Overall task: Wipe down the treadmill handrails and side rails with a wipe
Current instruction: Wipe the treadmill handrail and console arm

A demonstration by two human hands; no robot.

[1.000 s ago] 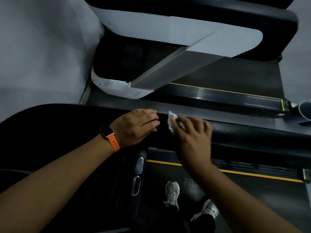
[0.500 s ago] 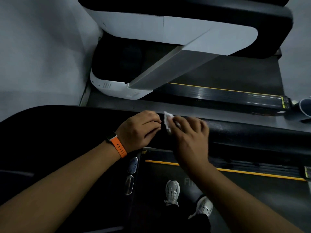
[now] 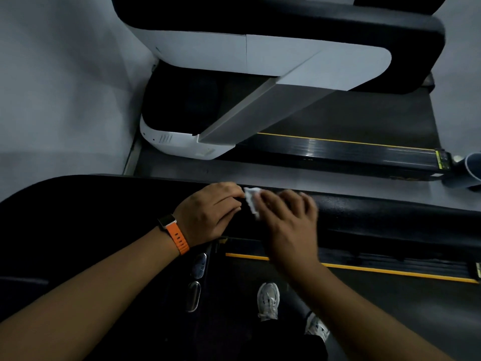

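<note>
Head view, wipe: white and crumpled, on top of the black handrail, touching your left fingertips.
Right hand: fingers slightly spread and blurred, pressing the wipe to the rail; you cannot tell whether the thumb pinches it.
Left hand: fingers pressed together, curled over the rail.
Change: a second ago a gap lay between wipe and left hand; your stroke has run left and closed it.
Meaning: this pass looks finished; lift the left hand or reverse rightward.
Remaining: the yellow-edged side rail nearer you is likely unwiped.
</note>
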